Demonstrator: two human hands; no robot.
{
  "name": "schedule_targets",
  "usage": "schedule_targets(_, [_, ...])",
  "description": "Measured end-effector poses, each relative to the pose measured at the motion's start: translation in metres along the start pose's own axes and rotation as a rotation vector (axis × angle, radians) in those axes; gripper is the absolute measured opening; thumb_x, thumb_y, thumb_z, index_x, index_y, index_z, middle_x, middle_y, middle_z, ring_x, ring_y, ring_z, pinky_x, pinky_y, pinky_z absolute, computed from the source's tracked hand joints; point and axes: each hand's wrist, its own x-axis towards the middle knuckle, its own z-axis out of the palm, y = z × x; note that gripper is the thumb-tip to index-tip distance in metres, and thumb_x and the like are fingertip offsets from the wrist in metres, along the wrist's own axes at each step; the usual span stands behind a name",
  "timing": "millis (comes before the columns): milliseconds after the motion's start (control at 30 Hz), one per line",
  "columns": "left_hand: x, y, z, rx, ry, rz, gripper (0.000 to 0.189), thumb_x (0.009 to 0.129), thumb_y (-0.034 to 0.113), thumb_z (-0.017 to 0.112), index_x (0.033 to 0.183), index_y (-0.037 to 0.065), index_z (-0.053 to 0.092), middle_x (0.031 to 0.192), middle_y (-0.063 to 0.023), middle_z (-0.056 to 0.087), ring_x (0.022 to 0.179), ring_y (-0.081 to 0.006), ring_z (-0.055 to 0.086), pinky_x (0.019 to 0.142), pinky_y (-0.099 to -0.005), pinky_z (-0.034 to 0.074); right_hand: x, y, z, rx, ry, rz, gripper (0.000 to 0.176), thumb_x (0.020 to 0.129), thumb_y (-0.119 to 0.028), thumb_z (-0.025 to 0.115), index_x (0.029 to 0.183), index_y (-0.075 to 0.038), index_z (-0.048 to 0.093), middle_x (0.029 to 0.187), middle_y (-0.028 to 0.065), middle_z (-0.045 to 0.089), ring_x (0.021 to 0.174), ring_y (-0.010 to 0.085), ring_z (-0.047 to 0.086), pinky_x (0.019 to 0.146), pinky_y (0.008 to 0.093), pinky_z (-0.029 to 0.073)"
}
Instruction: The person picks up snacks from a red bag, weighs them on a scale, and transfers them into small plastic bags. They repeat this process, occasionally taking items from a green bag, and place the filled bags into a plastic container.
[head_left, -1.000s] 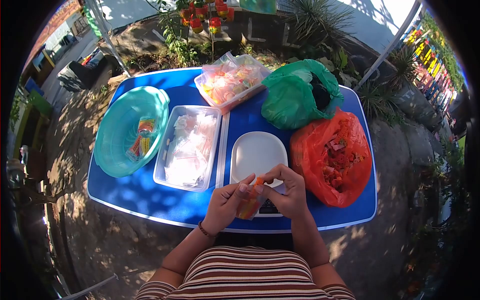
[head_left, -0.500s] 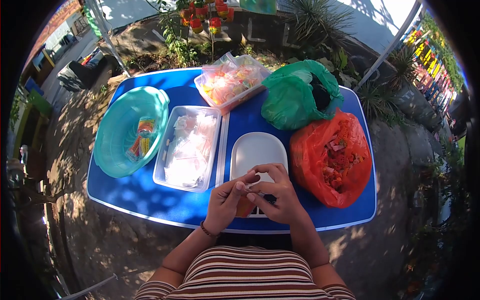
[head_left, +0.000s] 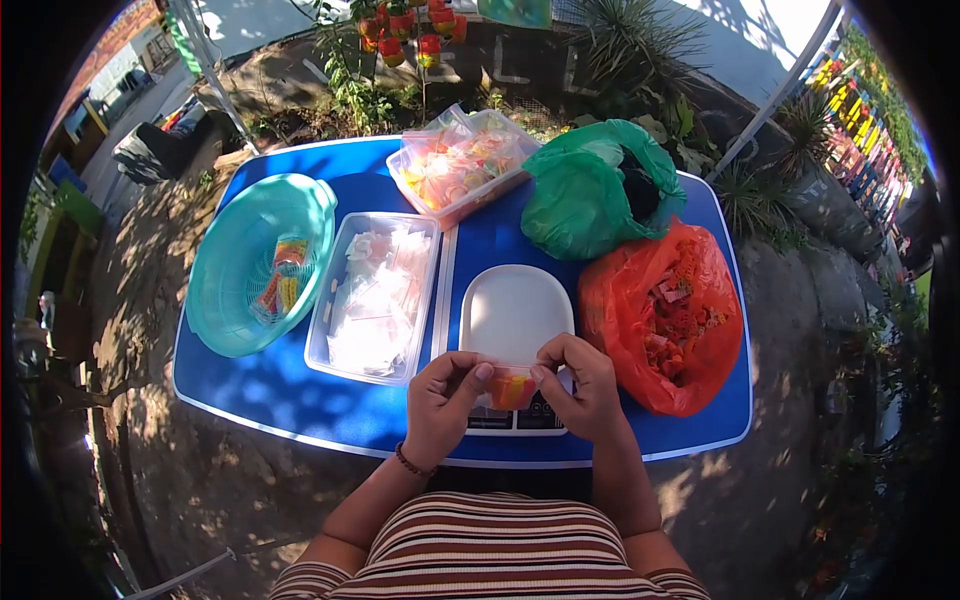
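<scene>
A small clear plastic bag with red, orange and yellow pieces in it hangs stretched between my two hands. My left hand pinches its left top corner between thumb and fingers. At the opposite corner, my right hand pinches it the same way. Behind and below the bag sits a digital scale with a white rounded platform. The bag partly covers the scale's front panel and buttons.
Left of the scale stands a clear tub of plastic bags, then a teal basin holding several filled packets. Another tub of filled packets is at the back. A green bag and a red bag of colourful pieces stand right on the blue table.
My hands have moved apart from close together at the bag's top. The bag's top edge is now pulled straight between them, and more of its contents shows.
</scene>
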Motion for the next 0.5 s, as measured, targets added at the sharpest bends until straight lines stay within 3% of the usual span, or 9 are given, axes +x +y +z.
schedule_targets(100, [0.001, -0.008, -0.005, 0.208, -0.006, 0.088, 0.014, 0.102, 0.009, 0.064, 0.107, -0.004, 0.065, 0.099, -0.0101, 0.072, 0.092, -0.0114, 0.069, 0.085, -0.025, 0.056, 0.0, 0.001, 0.001, -0.036, 0.012, -0.048, 0.008, 0.085, 0.001, 0.067, 0.086, 0.001, 0.059, 0.08, 0.0101, 0.061, 0.07, 0.0184, 0.062, 0.064, 0.0294, 0.049])
schedule_targets(167, [0.002, -0.013, -0.007, 0.234, -0.018, 0.106, 0.011, 0.102, 0.007, 0.063, 0.106, -0.004, 0.065, 0.099, -0.0099, 0.072, 0.092, -0.0111, 0.069, 0.083, -0.0246, 0.056, 0.001, 0.001, 0.006, -0.017, 0.033, -0.117, 0.007, 0.084, 0.001, 0.065, 0.084, 0.001, 0.058, 0.078, 0.0097, 0.059, 0.067, 0.0175, 0.058, 0.061, 0.0275, 0.045])
schedule_targets(400, [0.0, -0.005, 0.002, 0.267, -0.025, 0.084, 0.006, 0.1, 0.001, 0.063, 0.103, -0.003, 0.067, 0.099, -0.0098, 0.072, 0.091, -0.0111, 0.068, 0.082, -0.024, 0.055, 0.001, 0.002, 0.008, -0.062, 0.025, -0.131, 0.009, 0.078, 0.005, 0.065, 0.083, 0.001, 0.058, 0.078, 0.0108, 0.06, 0.067, 0.0201, 0.06, 0.062, 0.03, 0.048])
schedule_targets(500, [0.001, -0.002, 0.009, 0.284, -0.026, 0.207, 0.007, 0.097, 0.004, 0.068, 0.099, -0.002, 0.07, 0.095, -0.0084, 0.073, 0.082, -0.0091, 0.07, 0.069, -0.0213, 0.055, 0.002, -0.002, 0.011, -0.063, 0.018, -0.138, 0.01, 0.076, 0.005, 0.065, 0.081, 0.001, 0.057, 0.077, 0.0114, 0.06, 0.066, 0.021, 0.06, 0.061, 0.0302, 0.048])
